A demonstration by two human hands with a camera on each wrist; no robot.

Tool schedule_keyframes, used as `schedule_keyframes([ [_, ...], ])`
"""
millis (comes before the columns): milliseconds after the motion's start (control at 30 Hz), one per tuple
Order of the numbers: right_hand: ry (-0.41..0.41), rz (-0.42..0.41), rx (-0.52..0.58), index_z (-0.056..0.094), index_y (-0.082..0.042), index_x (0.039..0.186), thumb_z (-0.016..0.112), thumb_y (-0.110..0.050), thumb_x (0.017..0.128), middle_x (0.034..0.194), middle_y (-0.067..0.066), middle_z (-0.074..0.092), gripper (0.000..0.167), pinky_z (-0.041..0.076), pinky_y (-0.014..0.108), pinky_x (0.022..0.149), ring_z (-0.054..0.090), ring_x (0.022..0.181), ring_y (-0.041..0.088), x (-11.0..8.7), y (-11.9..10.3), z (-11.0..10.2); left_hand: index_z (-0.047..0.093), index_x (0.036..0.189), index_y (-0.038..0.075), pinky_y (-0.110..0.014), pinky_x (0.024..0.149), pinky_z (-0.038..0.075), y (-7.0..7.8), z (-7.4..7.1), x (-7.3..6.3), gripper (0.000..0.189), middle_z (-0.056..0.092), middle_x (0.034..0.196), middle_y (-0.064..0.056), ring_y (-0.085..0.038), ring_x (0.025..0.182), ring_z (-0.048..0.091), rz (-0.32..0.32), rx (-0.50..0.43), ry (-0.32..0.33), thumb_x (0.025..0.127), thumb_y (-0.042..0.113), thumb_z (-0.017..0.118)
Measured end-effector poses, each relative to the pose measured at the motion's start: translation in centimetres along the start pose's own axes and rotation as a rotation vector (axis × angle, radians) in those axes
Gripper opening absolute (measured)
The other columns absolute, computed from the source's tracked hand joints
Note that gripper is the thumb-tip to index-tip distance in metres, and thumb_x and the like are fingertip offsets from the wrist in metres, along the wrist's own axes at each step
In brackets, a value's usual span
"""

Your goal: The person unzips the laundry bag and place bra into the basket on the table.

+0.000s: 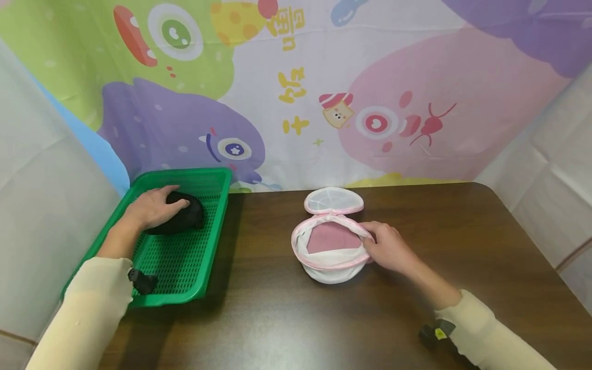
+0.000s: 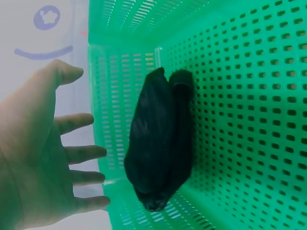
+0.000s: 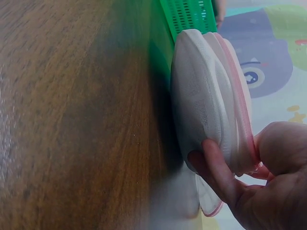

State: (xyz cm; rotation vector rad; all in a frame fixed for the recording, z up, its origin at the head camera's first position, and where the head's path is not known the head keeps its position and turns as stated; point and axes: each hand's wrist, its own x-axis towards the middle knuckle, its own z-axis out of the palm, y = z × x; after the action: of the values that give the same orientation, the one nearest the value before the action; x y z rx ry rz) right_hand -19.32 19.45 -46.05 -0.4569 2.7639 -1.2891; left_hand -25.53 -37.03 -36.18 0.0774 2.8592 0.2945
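Note:
A white mesh laundry bag (image 1: 330,275) with pink trim stands on the table, its round lid (image 1: 334,200) folded back. Inside it shows a pink piece of fabric (image 1: 334,237). My right hand (image 1: 387,245) grips the bag's right rim, the thumb at the top and fingers against the outer side, as the right wrist view also shows on the mesh wall (image 3: 199,91). At the left, my left hand (image 1: 150,208) hovers over a black bundle of cloth (image 2: 156,139) in a green basket (image 1: 215,241). Its fingers (image 2: 84,154) are spread and apart from the cloth.
The brown wooden table (image 1: 277,318) has a rounded far right corner. Behind it hangs a curtain (image 1: 314,154) with cartoon figures, close to the far edge. Pale cloth walls (image 1: 41,205) stand at both sides, the left one close by the basket.

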Motion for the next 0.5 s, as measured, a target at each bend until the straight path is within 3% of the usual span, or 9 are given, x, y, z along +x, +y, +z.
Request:
schedule_keyframes([
  [67,-0.017,0.033,-0.002,0.07,0.01,0.143,0.061,-0.002,0.102,0.13,0.032,0.074,0.044,0.059,0.027,0.066,0.072,0.089,0.028,-0.3,-1.2,-0.2,0.023,0.177,0.001,-0.086,0.122,0.035,0.3,-0.1,-0.1,0.088,0.026,0.175,-0.046,-0.071,0.157,0.031,0.01,0.01,-0.002,0.116,0.062,0.039],
  [233,-0.019,0.046,-0.019,0.069,0.009,0.144,0.062,-0.002,0.102,0.135,0.032,0.074,0.044,0.058,0.027,0.071,0.072,0.097,0.031,-0.3,-1.3,-0.1,0.025,0.177,0.004,-0.087,0.119,0.036,1.2,-0.4,-0.5,0.085,0.028,0.175,-0.046,-0.071,0.157,0.032,0.028,0.028,-0.014,0.116,0.06,0.042],
  [400,0.019,-0.041,-0.004,0.073,0.005,0.142,0.062,-0.007,0.102,0.129,0.029,0.076,0.043,0.057,0.028,0.068,0.071,0.093,0.029,0.6,2.1,0.6,0.027,0.177,0.005,-0.087,0.121,0.036,2.1,-0.7,-0.8,0.084,0.029,0.175,-0.045,-0.07,0.159,0.031,0.047,0.042,-0.026,0.116,0.059,0.043],
  [500,0.022,-0.038,-0.006,0.073,0.004,0.142,0.063,-0.008,0.102,0.13,0.028,0.076,0.043,0.057,0.028,0.071,0.071,0.095,0.029,0.7,1.9,0.6,0.028,0.177,0.004,-0.085,0.122,0.037,2.6,-0.8,-1.0,0.083,0.03,0.175,-0.045,-0.069,0.159,0.032,0.065,0.056,-0.03,0.116,0.058,0.044],
])
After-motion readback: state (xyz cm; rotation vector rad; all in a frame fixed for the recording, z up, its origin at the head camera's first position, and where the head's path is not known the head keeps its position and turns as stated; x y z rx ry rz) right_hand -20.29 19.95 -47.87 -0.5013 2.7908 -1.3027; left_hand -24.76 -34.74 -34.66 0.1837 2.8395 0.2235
